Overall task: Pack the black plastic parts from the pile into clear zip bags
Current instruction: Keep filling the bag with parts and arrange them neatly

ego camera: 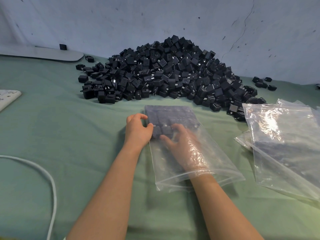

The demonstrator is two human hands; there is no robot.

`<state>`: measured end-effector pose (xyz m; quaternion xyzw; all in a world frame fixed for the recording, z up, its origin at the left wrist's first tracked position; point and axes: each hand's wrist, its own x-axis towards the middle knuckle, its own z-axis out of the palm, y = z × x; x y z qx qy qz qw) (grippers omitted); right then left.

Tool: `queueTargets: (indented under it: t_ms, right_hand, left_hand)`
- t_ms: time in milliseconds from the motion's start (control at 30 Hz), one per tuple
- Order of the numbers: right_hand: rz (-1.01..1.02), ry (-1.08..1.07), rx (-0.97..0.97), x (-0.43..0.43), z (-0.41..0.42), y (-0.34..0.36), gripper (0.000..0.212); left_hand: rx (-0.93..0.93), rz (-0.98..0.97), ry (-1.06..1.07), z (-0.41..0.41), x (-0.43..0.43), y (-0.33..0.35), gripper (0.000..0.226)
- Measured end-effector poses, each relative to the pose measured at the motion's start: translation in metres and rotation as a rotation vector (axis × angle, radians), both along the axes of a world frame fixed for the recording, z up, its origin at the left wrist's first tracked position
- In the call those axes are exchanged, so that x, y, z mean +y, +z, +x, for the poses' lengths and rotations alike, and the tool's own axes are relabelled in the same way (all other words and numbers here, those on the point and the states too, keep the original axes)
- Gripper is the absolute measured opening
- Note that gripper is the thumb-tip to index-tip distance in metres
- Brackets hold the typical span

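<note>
Black plastic parts (166, 73): heaped in a large pile at the far edge of the green cloth (69, 127), against the wall (121, 23); a few strays are scattered off both ends.
Handling of the parts: judged small, rigid and light singly. Blocky smooth faces are seen, with metal prongs on some, so opposite flat sides are best taken.
Clear zip bag (220, 158): laid flat at the middle of the cloth, just in front of the pile, mouth turned to the near edge. Thin, limp, slippery film is expected, so it needs to be braced at a side while it is filled.
Packed rows (173, 115): parts are set in flat rows across the bag's far half; the near half is not yet filled.
Left hand (138, 129): placed outside at the bag's left edge, fingers and thumb curled onto it.
Right hand (183, 146): pushed in through the mouth up to the wrist, fingers spread around the nearest parts; because of blur it cannot be told whether one is gripped.
Full bag: judged heavy for such film, and better lifted from beneath than by the zip.
Spare bags (280, 135): stacked at the right edge. Dark shapes are seen through the lower ones, but what they are cannot be told.
Left edge: a white cable (52, 184) and a power strip (8, 97) are laid there.
</note>
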<state>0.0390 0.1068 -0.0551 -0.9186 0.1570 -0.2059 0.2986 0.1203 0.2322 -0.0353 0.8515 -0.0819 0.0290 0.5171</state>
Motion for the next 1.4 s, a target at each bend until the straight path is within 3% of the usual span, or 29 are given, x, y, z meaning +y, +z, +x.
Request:
queueTargets:
  t_ms: [300, 867, 1400]
  right_hand:
    - [0.032, -0.002, -0.036, -0.0018, -0.0007, -0.0009, 0.035]
    - [0.038, 0.019, -0.124, -0.0028, 0.0051, -0.0072, 0.02]
    - [0.052, 0.001, -0.046, -0.0008, 0.0003, -0.0017, 0.031]
  left_hand:
    - [-0.002, 0.01, -0.017, 0.0, 0.0001, -0.0006, 0.03]
    - [-0.028, 0.014, 0.01, -0.0025, -0.0013, 0.0017, 0.028]
    - [-0.002, -0.005, -0.064, -0.0073, -0.0042, 0.0014, 0.039]
